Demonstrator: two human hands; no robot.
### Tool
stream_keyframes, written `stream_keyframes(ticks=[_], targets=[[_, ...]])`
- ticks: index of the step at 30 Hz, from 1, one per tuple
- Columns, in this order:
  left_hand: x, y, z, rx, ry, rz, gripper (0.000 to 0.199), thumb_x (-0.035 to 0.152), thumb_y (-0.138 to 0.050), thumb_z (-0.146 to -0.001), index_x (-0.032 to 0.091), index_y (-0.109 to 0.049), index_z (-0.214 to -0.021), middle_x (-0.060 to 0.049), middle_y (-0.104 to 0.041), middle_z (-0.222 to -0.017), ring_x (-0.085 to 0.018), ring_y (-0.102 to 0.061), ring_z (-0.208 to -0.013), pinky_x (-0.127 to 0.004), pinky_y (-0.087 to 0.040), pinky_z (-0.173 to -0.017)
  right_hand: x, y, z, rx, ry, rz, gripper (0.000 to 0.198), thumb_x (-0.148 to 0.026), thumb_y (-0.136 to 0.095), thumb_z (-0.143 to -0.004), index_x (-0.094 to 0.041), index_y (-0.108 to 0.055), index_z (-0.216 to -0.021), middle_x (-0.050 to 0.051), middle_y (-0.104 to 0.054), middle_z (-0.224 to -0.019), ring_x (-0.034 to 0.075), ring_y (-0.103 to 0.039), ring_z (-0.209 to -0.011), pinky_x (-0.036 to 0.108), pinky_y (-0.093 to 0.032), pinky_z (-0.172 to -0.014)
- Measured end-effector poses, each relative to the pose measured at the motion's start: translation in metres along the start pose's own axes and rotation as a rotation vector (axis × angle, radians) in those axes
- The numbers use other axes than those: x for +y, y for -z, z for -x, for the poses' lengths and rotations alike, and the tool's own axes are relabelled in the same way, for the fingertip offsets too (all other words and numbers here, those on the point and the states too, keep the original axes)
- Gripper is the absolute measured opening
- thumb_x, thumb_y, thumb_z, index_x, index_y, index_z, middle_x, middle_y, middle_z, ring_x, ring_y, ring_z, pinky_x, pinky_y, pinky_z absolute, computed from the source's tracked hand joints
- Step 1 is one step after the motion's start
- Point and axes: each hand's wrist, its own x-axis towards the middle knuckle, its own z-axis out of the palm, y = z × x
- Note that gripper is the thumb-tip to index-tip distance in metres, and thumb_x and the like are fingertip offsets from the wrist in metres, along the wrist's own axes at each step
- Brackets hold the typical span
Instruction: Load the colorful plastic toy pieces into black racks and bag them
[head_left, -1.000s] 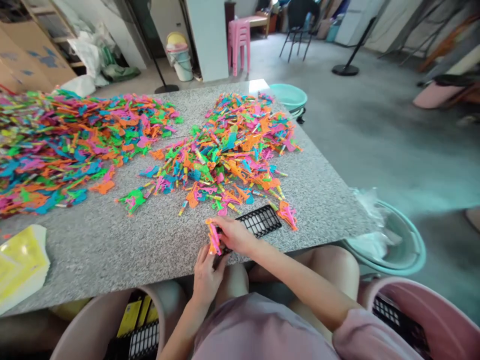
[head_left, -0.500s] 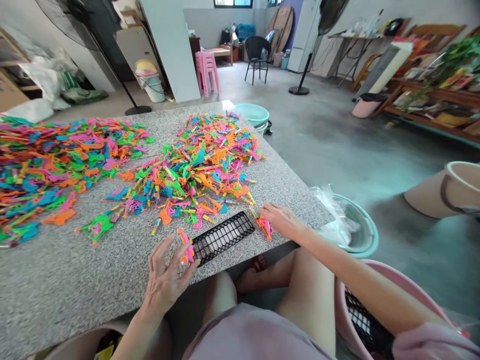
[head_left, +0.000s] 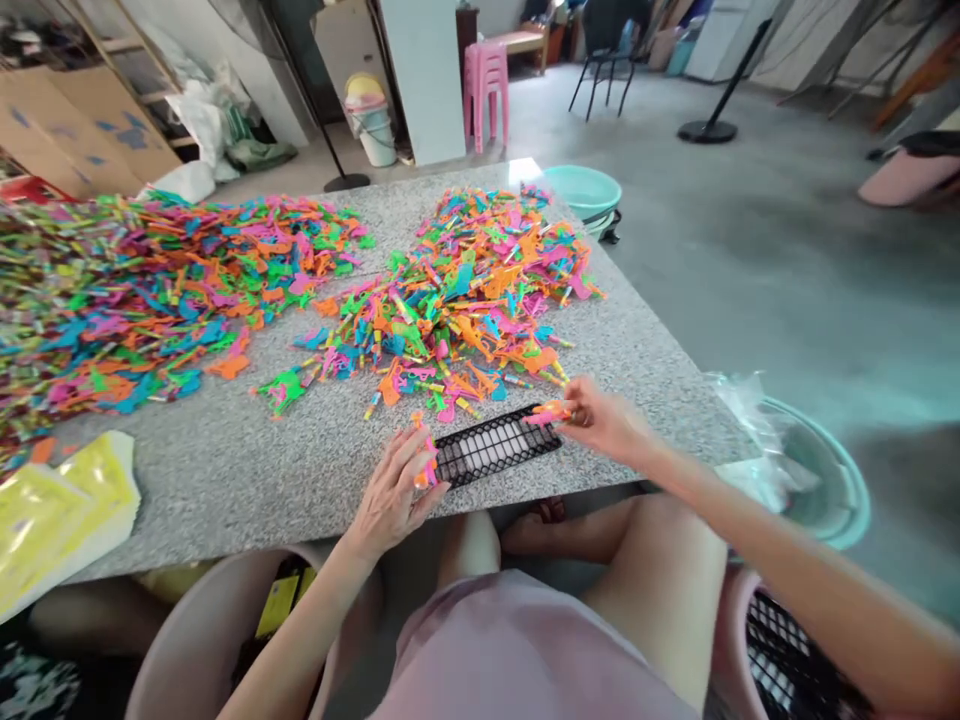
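A black plastic lattice tray with pale pieces showing through its mesh lies near the table's front edge. At its left end, my left hand has thumb and fingers closed around a pink and orange plastic toy gun. My right hand pinches another orange and pink toy gun over the tray's right end. Whether that toy touches the mesh I cannot tell. Just beyond the tray is a heap of colourful toy guns, several with striped yellow tips.
A larger pile of coloured pieces covers the table's left side. Yellow printed packets lie at the front left corner. Pink bins stand under the table edge. Teal basins sit on the floor at right.
My right hand has lifted an orange and pink toy gun from the tabletop and brought it over the tray's right end. My left fingers have closed in. The view has swung left.
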Motion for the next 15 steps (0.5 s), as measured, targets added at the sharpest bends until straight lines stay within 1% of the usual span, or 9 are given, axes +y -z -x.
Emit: stream_keyframes(ticks=[2,3,4,6,7,8,10,12,15], targets=[[0.002,0.002,0.002,-0.032,0.049,0.036,0.05,0.019,-0.06,-0.092,0.02,-0.035,-0.136,-0.021,-0.044,-0.146,-0.029,-0.044,-0.137,-0.047,-0.05,-0.103,-0.022,-0.048,0.009,-0.065,-0.087,-0.3,0.022,-0.015,-0.061,-0.078,-0.02,-0.058,-0.098,-0.001,-0.067,-0.078,0.013,-0.062,-0.055,0.025,-0.05,-0.056],[0.004,0.003,0.003,-0.043,0.067,0.053,0.05,0.018,-0.058,-0.093,0.02,-0.034,-0.136,-0.021,-0.042,-0.148,-0.028,-0.044,-0.137,-0.044,-0.052,-0.101,-0.033,-0.074,0.011,-0.115,-0.083,-0.395,0.013,-0.015,-0.059,-0.078,-0.02,-0.06,-0.091,-0.001,-0.067,-0.076,0.013,-0.063,-0.056,0.025,-0.051,-0.056],[0.005,0.004,0.004,-0.051,0.08,0.071,0.05,0.017,-0.057,-0.093,0.02,-0.033,-0.137,-0.021,-0.041,-0.149,-0.028,-0.044,-0.138,-0.042,-0.053,-0.099,-0.045,-0.097,0.013,-0.109,-0.079,-0.457,0.011,-0.016,-0.057,-0.08,-0.02,-0.061,-0.089,0.0,-0.067,-0.078,0.013,-0.065,-0.059,0.025,-0.052,-0.059],[0.006,0.006,0.005,-0.061,0.089,0.11,0.05,0.014,-0.055,-0.093,0.019,-0.033,-0.137,-0.022,-0.037,-0.151,-0.028,-0.041,-0.14,-0.042,-0.053,-0.1,-0.063,-0.133,0.011,-0.075,-0.104,-0.46,0.01,-0.018,-0.056,-0.082,-0.02,-0.063,-0.089,0.001,-0.069,-0.077,0.015,-0.067,-0.064,0.025,-0.053,-0.063],[0.007,0.007,0.006,-0.065,0.091,0.129,0.05,0.012,-0.054,-0.093,0.019,-0.032,-0.138,-0.022,-0.036,-0.152,-0.028,-0.038,-0.141,-0.042,-0.052,-0.101,-0.069,-0.144,0.008,-0.044,-0.112,-0.41,0.01,-0.019,-0.057,-0.082,-0.02,-0.065,-0.089,0.002,-0.071,-0.079,0.016,-0.068,-0.068,0.026,-0.054,-0.067],[0.008,0.007,0.006,-0.071,0.094,0.145,0.05,0.011,-0.053,-0.093,0.019,-0.031,-0.137,-0.022,-0.034,-0.153,-0.028,-0.036,-0.142,-0.043,-0.051,-0.102,-0.074,-0.151,0.005,-0.025,-0.115,-0.33,0.01,-0.02,-0.059,-0.082,-0.02,-0.066,-0.089,0.003,-0.072,-0.082,0.017,-0.069,-0.073,0.026,-0.053,-0.07],[0.009,0.007,0.007,-0.084,0.101,0.159,0.049,0.01,-0.053,-0.093,0.019,-0.031,-0.137,-0.023,-0.032,-0.154,-0.028,-0.034,-0.143,-0.043,-0.049,-0.103,-0.081,-0.153,-0.002,-0.023,-0.11,-0.121,0.01,-0.019,-0.06,-0.081,-0.019,-0.067,-0.088,0.005,-0.073,-0.087,0.019,-0.069,-0.081,0.027,-0.051,-0.076],[0.009,0.007,0.006,-0.084,0.098,0.139,0.048,0.011,-0.054,-0.093,0.018,-0.033,-0.136,-0.023,-0.034,-0.153,-0.028,-0.037,-0.142,-0.043,-0.048,-0.103,-0.087,-0.148,-0.007,-0.078,-0.102,0.077,0.013,-0.017,-0.059,-0.081,-0.018,-0.067,-0.092,0.007,-0.073,-0.09,0.021,-0.069,-0.085,0.027,-0.049,-0.077],[0.011,0.007,0.006,-0.044,0.11,0.04,0.045,0.015,-0.058,-0.091,0.017,-0.039,-0.132,-0.022,-0.044,-0.148,-0.029,-0.042,-0.138,-0.046,-0.044,-0.104,-0.095,-0.136,-0.013,-0.177,-0.068,0.262,0.019,-0.017,-0.058,-0.083,-0.016,-0.063,-0.101,0.01,-0.073,-0.093,0.023,-0.069,-0.085,0.028,-0.046,-0.072]])
